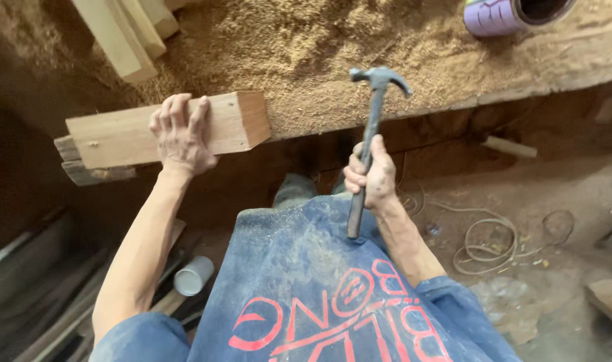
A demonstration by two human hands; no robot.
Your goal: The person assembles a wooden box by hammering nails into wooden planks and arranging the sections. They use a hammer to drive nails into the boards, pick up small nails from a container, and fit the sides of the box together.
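My left hand (180, 136) lies palm down over a thick wooden block (232, 121), fingers curled over its far edge. The block rests at the front edge of a sawdust-covered workbench (306, 47), stacked on other boards (84, 171) that stick out to the left. My right hand (373, 175) grips the handle of a dark claw hammer (369, 127), held upright with its head raised above the bench edge, to the right of the block.
Pale wooden planks (128, 33) lie at the bench's back left. A purple can (504, 15) lies on its side at the back right. Below, a coiled cable (487, 241), a small grey can (193, 275), boards on the left and wood scraps on the dirt floor.
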